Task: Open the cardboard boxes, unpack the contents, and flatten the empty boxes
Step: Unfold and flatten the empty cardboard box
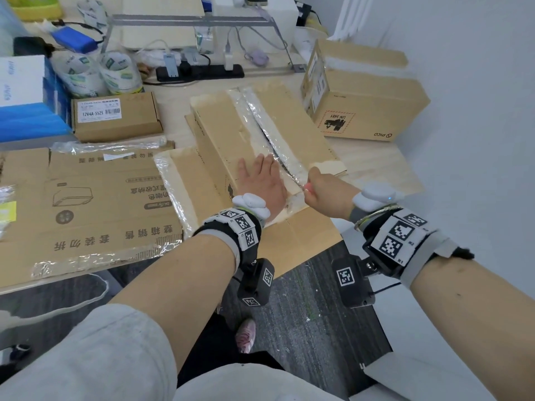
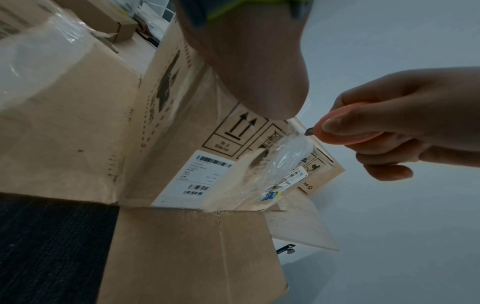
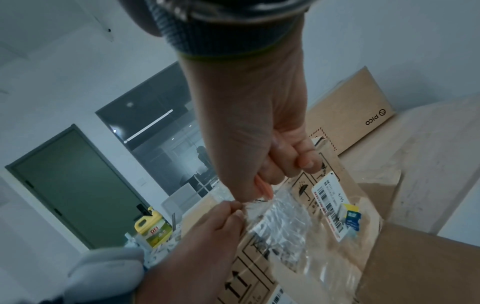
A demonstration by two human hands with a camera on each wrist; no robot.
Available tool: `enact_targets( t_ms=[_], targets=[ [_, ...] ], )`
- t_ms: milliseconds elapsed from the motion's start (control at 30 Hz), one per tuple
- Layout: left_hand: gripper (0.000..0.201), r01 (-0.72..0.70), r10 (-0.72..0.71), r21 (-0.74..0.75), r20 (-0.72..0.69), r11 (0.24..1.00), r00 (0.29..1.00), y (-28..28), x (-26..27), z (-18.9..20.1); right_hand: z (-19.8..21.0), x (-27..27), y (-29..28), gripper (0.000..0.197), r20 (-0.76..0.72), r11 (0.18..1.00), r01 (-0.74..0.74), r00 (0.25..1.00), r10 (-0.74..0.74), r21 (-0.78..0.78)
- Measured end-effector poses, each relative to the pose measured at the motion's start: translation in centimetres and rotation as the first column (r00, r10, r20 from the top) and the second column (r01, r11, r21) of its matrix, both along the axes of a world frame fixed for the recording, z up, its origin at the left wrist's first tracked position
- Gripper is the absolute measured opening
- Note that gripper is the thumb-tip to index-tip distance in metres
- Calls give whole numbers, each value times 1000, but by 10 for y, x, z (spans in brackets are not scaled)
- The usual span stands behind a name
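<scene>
left hand (image 1: 262, 183) flat on box (image 1: 231, 131) | right hand (image 1: 324, 188) grips orange cutter (image 2: 337, 131) at tape (image 1: 278, 143) | cardboard looks stiff, light; tape slick; hold beside seam

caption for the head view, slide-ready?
Left hand flat on a taped cardboard box while the right hand draws an orange cutter along the tape seam.

- I'm in an office: behind my desk (image 1: 373, 166) sit a power strip (image 1: 199, 73) and tape rolls (image 1: 100, 72).
- Beyond the desk, a glass partition (image 3: 155, 115) and door (image 3: 75, 185).
</scene>
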State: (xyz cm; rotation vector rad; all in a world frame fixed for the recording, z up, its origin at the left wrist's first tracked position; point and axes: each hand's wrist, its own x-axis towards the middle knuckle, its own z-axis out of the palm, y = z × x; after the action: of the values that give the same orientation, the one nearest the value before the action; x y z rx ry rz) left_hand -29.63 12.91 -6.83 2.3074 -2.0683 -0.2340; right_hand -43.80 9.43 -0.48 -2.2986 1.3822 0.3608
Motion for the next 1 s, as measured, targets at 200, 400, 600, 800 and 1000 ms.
enact_targets(
  t_ms=[200,400,600,800,1000],
  targets=[
    [54,-9,7,-47,-47,999,999,2,1,0,11,-1,-3,17,276,993,102,958,-83,-58],
    [56,-15,11,-59,-53,998,999,0,2,-3,0,28,-22,22,155,989,21,988,2,-144],
    [54,-17,15,-33,-42,999,999,-1,3,-3,-11,44,-30,22,-22,979,-24,1000,20,-201],
    [56,-12,12,-6,-51,1000,999,-2,2,-2,-13,57,-29,31,-159,981,-27,987,-4,-192],
    [54,-38,35,-35,-79,999,996,-2,3,-3,-12,50,-21,30,-194,977,-91,980,53,-193]
  ],
)
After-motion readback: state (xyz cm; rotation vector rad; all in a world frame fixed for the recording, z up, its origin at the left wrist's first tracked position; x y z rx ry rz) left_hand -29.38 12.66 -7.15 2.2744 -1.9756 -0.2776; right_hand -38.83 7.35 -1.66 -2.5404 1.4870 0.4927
